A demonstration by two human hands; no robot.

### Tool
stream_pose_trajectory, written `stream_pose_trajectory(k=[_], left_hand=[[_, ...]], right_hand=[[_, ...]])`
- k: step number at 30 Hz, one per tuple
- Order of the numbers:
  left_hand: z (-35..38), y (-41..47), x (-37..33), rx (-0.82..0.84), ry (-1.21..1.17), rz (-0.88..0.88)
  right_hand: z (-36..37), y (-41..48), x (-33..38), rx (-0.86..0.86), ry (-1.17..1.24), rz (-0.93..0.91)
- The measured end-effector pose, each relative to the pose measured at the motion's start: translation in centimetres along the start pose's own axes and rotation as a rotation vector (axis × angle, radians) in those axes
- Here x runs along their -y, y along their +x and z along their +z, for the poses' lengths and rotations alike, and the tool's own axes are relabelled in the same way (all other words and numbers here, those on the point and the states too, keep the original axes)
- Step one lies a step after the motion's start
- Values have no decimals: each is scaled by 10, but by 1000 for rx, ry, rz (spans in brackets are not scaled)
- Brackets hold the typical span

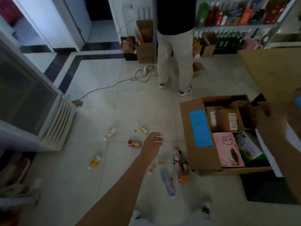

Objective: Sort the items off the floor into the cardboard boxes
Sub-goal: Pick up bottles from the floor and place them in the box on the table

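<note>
My left hand (pixel 154 141) reaches out over the tiled floor with its fingers curled, and it seems to pinch a small white item. Below it lie a red and yellow packet (pixel 134 143), small yellow bottles (pixel 111 132) (pixel 96 161) and a cluster of bottles (pixel 178 161) with a blue one (pixel 167 181). An open cardboard box (pixel 193 128) with a blue label stands to the right, holding a pink carton (pixel 228 149), a green pack (pixel 247 147) and brown cartons (pixel 224 118). My right hand (pixel 268 109) is blurred at the box's far corner beside something dark.
A person (pixel 175 54) stands ahead on the tiles, facing stocked shelves (pixel 236 22). A cable (pixel 114 85) runs across the floor. A glass-fronted freezer (pixel 29 103) fills the left side. A large cardboard sheet (pixel 276 70) stands at the right, and a black mat (pixel 263 186) lies below the box.
</note>
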State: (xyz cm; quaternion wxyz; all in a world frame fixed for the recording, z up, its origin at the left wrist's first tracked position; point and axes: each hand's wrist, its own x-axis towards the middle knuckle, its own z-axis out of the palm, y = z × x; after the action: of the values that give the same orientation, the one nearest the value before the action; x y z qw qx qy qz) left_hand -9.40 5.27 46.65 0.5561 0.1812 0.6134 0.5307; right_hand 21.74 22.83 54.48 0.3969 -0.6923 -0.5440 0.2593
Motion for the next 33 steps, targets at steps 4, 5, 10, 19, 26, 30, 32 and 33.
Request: stream_pose_trajectory(k=[4,5,10,19,26,30,32,33], left_hand=[[-60,-6,27,-208,-121,-70],[-73,-9,33,-231,-180,-91],[-130,-15,81,-395,-283,-143],[-164,49,289,-461,-51,-292],[-149,132,445,-462,-33,-366],[-151,167,514,-455,-42,-411],[-155,186,544,-432,-15,-431],[-158,196,560,-421,-1,-429]], right_hand=[[110,-100,1,433,-58,32],[134,-120,-7,504,-47,75],[222,-180,-60,781,-175,238],[367,-238,-237,1018,-304,527],[463,-265,-383,1128,-455,521],[528,-265,-441,1148,-504,512],[563,-266,-470,1109,-505,468],[581,-267,-484,1085,-503,453]])
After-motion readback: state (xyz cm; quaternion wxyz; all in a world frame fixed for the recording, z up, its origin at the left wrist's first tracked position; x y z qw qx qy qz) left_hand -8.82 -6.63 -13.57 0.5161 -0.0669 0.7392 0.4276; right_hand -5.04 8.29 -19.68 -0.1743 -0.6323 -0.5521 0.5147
